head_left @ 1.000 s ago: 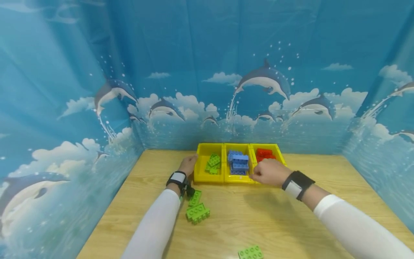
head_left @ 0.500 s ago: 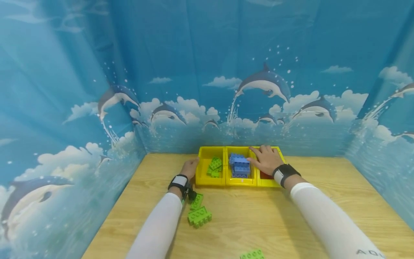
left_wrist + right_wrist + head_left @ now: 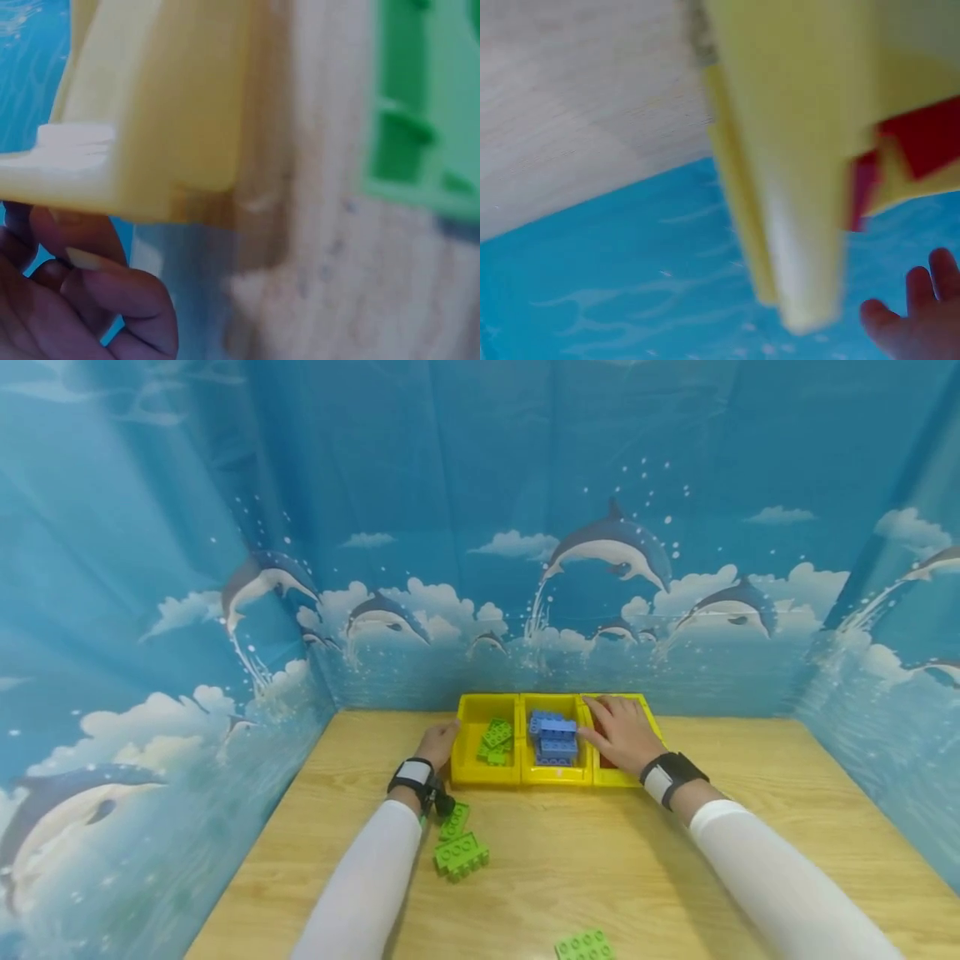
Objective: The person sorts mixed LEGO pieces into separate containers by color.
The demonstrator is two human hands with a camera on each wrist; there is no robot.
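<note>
Three yellow bins stand in a row at the back of the table. My left hand [image 3: 437,745] grips the outer left edge of the left bin [image 3: 467,770], and in the left wrist view its curled fingers [image 3: 135,296] meet the rim. Green toy bricks [image 3: 496,742] lie in that bin. Blue bricks [image 3: 555,740] are piled in the middle bin [image 3: 557,774]. Over the right bin [image 3: 617,778] my right hand [image 3: 624,735] is spread with loose fingers, largely covering the red bricks [image 3: 926,139]. Whether it touches the bin cannot be made out.
On the wooden table [image 3: 540,860], green bricks [image 3: 461,855] lie in front of the left bin, one beside my left wrist. Another green brick [image 3: 584,945] sits at the near edge of view. A blue dolphin-print curtain [image 3: 480,568] encloses the back and sides.
My right hand has gone from curled at the right bin's front edge to spread over that bin, hiding the red bricks. The left hand stays at the left bin.
</note>
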